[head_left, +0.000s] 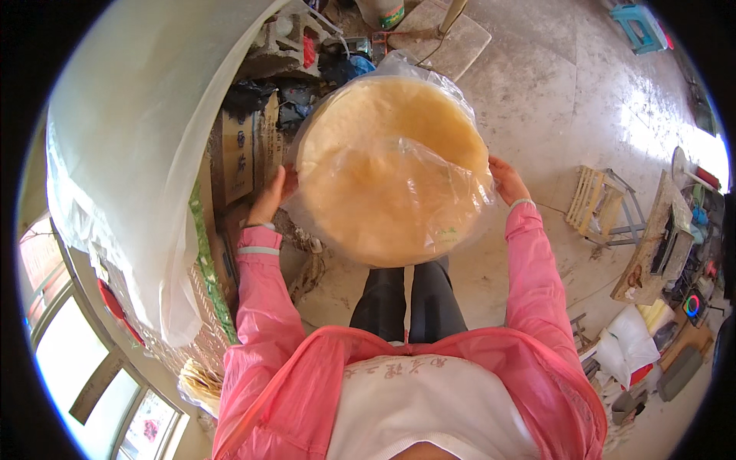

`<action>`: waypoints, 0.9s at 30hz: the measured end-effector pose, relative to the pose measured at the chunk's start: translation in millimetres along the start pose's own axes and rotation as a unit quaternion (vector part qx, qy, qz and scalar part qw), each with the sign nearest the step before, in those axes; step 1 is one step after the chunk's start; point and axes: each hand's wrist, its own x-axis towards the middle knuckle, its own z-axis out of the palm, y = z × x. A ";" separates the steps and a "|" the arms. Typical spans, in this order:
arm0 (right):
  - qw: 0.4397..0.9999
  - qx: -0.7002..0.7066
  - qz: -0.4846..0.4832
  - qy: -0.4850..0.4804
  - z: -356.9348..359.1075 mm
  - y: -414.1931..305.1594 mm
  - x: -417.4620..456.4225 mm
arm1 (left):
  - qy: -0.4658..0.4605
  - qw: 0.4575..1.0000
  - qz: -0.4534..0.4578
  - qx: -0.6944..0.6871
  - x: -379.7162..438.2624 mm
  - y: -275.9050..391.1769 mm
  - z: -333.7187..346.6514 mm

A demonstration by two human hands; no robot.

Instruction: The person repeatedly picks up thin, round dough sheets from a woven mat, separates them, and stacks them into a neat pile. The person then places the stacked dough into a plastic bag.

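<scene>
Between my two hands is a large round stack of thin, pale yellow flatbread [397, 195], in front of my body. A clear plastic bag [425, 150] is wrapped around it, with loose folds across the top and at its far edge. My left hand [272, 196] holds the stack at its left side, fingertips hidden behind the bag. At the opposite side my right hand [508, 178] grips the rim, fingers on the plastic. The stack is held above the floor, over my dark trouser legs [379, 302].
On the left hangs a big whitish plastic sheet [138, 138] beside a surface with a green edge [210, 259]. Cardboard boxes [238, 152] and a concrete block [282, 49] stand beyond. A wooden crate [595, 201], a board [655, 247] and a blue stool [639, 27] are at right.
</scene>
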 end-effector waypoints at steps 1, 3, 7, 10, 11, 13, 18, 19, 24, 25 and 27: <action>0.999 -0.024 0.024 0.009 0.4 3.2 -10.6 | 0.029 0.991 0.006 0.128 -14.8 -3.5 5.0; 0.991 -0.131 0.037 -0.004 -5.8 6.7 -30.2 | 0.085 0.923 0.018 0.374 -41.5 -8.8 16.7; 0.968 -0.251 0.022 -0.011 -4.2 6.5 -48.4 | 0.083 0.893 0.047 0.441 -78.0 -24.1 36.6; 0.917 -0.391 -0.066 0.048 23.1 -3.8 -67.6 | 0.105 0.767 0.168 0.610 -102.2 -17.2 60.4; 0.905 -0.413 -0.079 0.056 28.5 -2.9 -74.7 | 0.118 0.765 0.178 0.608 -105.2 -23.4 65.6; 0.880 -0.457 -0.106 0.073 34.5 -2.5 -85.4 | 0.146 0.759 0.197 0.603 -109.2 -28.1 78.0; 0.813 -0.578 -0.061 0.040 20.7 15.2 -98.2 | 0.162 0.748 0.318 0.560 -112.3 -1.4 112.8; 0.784 -0.615 -0.083 0.029 20.3 19.9 -103.4 | 0.127 0.763 0.322 0.545 -105.0 0.4 118.2; 0.666 -0.717 -0.206 0.001 28.8 47.9 -144.1 | -0.056 0.846 0.135 0.513 -85.1 -9.8 115.2; 0.659 -0.721 -0.214 -0.008 34.6 54.1 -156.6 | -0.095 0.841 0.113 0.521 -85.5 -19.8 109.0; 0.631 -0.754 -0.175 -0.055 40.5 69.2 -177.6 | -0.152 0.817 0.141 0.537 -91.9 -39.7 96.1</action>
